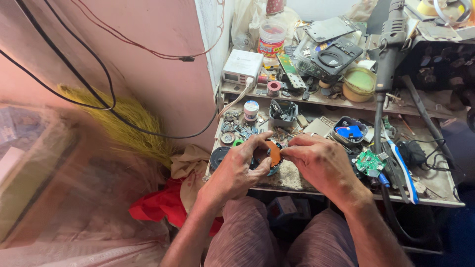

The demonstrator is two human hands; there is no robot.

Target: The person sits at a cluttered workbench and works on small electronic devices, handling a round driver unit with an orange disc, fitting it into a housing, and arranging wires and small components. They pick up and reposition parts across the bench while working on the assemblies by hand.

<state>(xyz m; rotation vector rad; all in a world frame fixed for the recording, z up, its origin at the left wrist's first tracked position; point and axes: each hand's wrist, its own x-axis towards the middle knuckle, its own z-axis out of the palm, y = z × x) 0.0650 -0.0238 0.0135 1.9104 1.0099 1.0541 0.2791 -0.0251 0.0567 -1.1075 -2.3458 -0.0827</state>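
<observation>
Both hands on the orange disc (273, 152): left hand (237, 168) grips its edge, right hand (319, 160) pinches its other side, over the bench (292, 180).

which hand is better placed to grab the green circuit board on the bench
Right. The right hand sits just beside the green circuit board, with bare bench between them. The left hand is on the far side, gripping the orange disc.

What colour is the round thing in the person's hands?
Orange. The round disc, pinched between the left hand and right hand, shows best in the head view.
</observation>
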